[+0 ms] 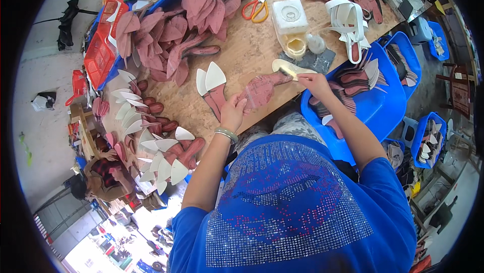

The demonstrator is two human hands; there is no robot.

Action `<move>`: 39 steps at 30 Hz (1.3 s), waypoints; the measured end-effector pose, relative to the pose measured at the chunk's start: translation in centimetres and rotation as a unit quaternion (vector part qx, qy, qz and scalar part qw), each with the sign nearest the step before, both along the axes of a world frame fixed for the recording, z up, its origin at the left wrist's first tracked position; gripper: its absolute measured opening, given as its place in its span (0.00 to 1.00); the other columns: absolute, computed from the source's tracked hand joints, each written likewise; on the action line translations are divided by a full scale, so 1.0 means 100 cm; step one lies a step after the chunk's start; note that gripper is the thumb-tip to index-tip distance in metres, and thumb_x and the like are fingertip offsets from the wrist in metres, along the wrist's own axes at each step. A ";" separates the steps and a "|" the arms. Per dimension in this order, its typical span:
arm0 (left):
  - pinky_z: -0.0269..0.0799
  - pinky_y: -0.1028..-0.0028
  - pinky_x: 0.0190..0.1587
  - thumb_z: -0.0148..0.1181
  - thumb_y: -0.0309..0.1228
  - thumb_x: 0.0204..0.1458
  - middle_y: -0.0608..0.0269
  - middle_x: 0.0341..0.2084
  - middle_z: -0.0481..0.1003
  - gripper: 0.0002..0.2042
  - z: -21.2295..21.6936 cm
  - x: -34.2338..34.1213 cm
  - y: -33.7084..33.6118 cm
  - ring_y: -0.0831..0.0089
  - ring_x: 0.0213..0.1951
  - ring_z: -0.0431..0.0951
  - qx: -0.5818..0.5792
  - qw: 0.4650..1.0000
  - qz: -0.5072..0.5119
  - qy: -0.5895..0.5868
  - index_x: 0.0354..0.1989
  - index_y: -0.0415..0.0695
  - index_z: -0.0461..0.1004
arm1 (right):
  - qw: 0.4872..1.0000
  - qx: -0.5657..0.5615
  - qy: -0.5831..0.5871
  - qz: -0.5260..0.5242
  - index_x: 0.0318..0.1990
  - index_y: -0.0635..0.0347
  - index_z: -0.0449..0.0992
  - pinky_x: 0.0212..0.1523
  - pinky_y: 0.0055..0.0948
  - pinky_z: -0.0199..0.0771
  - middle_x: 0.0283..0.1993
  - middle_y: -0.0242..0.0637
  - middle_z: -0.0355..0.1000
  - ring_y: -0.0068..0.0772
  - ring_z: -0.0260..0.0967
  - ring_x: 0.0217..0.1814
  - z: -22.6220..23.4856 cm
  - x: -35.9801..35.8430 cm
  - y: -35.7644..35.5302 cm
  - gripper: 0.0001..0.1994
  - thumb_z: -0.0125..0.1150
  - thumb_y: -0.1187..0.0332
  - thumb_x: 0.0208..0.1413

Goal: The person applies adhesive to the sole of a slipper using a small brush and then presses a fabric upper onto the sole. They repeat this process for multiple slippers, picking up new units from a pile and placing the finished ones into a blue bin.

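Observation:
My left hand (233, 113) pinches the edge of a reddish insole (259, 91) near the table's front edge, its narrow end toward my right hand. Closed round a small brush (287, 74), my right hand (315, 84) has the dark bristles at that narrow end. Just beyond the brush lies a cream flat piece (282, 65), partly hidden. Two reddish insoles with white toe pieces (215, 78) lie left of the held one. An open jar (296, 47) with yellowish contents stands past the brush, beside a white block (290, 15).
Reddish insoles (156, 36) are heaped at the far left. Finished-looking white-tipped ones (164, 147) line the left edge. Orange-handled scissors (256, 7) and white straps (348, 21) lie farther back. A blue bin (375, 116) stands by my right arm. Another person (106, 177) works at left.

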State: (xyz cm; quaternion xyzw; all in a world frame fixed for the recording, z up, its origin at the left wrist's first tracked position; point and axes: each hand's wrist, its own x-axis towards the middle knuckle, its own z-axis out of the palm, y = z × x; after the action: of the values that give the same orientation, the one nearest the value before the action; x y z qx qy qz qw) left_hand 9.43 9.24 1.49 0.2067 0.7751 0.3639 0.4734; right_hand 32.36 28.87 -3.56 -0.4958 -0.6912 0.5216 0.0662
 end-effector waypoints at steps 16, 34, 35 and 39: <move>0.66 0.82 0.22 0.49 0.30 0.59 0.60 0.29 0.72 0.14 0.006 0.020 0.007 0.79 0.22 0.71 0.001 0.986 0.133 -0.104 0.52 0.44 0.59 | 0.963 -0.177 0.180 -0.092 0.48 0.60 0.76 0.16 0.14 0.46 0.18 0.19 0.63 0.08 0.51 0.16 0.041 -0.006 -0.080 0.13 0.57 0.67 0.57; 0.69 0.66 0.24 0.45 0.38 0.58 0.59 0.19 0.72 0.16 -0.002 0.014 0.015 0.69 0.20 0.72 -0.097 0.983 -0.087 0.130 0.41 0.37 0.70 | 0.949 0.307 -0.059 0.039 0.39 0.53 0.79 0.34 0.42 0.75 0.30 0.48 0.75 0.49 0.74 0.32 0.009 -0.011 0.053 0.11 0.54 0.61 0.52; 0.68 0.69 0.21 0.45 0.37 0.58 0.60 0.18 0.72 0.15 0.003 0.016 0.019 0.72 0.18 0.71 -0.104 0.993 -0.041 0.028 0.40 0.37 0.70 | 0.942 0.321 -0.087 0.053 0.37 0.53 0.79 0.34 0.44 0.75 0.29 0.47 0.75 0.49 0.74 0.31 0.001 -0.016 0.060 0.11 0.54 0.61 0.52; 0.62 0.78 0.16 0.44 0.34 0.57 0.64 0.16 0.69 0.13 0.007 0.019 0.018 0.80 0.13 0.64 -0.065 0.988 0.068 -0.120 0.39 0.37 0.70 | 0.933 0.310 -0.158 0.092 0.37 0.54 0.78 0.35 0.45 0.74 0.31 0.47 0.75 0.49 0.73 0.33 0.010 -0.031 0.065 0.11 0.53 0.61 0.53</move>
State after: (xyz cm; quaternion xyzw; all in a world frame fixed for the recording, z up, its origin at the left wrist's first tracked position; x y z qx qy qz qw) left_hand 11.33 11.06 2.18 0.0774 0.7469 0.3661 0.5496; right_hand 29.28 35.38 -2.59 -0.4609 -0.8625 0.2007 0.0584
